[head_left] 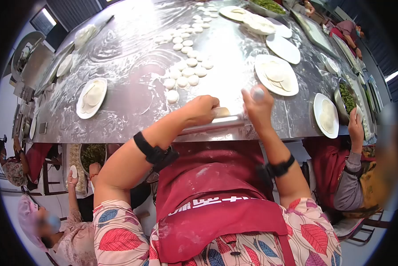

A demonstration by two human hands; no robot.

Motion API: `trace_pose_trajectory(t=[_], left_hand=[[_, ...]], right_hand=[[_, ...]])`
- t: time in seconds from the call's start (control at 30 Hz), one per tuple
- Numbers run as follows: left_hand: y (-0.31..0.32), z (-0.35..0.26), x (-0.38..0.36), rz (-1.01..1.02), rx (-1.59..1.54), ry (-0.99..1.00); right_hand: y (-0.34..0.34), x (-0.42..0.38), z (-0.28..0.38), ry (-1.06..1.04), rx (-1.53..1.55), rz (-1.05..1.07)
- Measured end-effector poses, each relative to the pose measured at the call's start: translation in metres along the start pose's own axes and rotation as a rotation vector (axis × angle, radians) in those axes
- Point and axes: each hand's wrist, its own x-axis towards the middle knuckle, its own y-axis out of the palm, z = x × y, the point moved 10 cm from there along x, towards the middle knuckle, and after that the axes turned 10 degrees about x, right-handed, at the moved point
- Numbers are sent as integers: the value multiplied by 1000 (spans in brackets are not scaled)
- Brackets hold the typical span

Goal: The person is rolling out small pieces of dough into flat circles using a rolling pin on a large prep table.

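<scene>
My left hand (202,109) is closed, fingertips pinching a small piece of dough (221,112) near the front edge of the metal table. To its right, my right hand (258,111) is curled round what looks like a rolling pin (257,93); only its rounded, pale grey end shows, slightly blurred. Just beyond my left hand lie several flattened dough rounds (189,72), trailing away toward the far side. A white plate (292,88) of thin dough wrappers (276,76) sits beyond my right hand.
Flour streaks the metal table (132,97). Another plate of wrappers (91,98) stands at left, and one (326,116) at right beside a bowl of green filling (347,98). Co-workers sit close on both sides; a person's hand (356,124) is at the right.
</scene>
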Motion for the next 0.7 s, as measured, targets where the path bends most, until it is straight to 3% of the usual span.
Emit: trace_pose_trajectory(t=[0.17, 0.23, 0.3, 0.43, 0.6, 0.7], left_hand=[[1, 5, 17, 10, -2, -10], [3, 7, 12, 4, 9, 20], [2, 12, 8, -28, -64, 13], [7, 5, 1, 56, -70, 48], [3, 13, 23, -54, -49, -6], [4, 3, 15, 3, 6, 45]], right_hand=[[13, 21, -12, -36, -47, 25], [-5, -7, 3, 7, -79, 48], [-15, -38, 16, 187, 113, 11], [-8, -11, 11, -42, -49, -8], [24, 33, -15, -41, -80, 59], [-3, -3, 5, -7, -25, 5]])
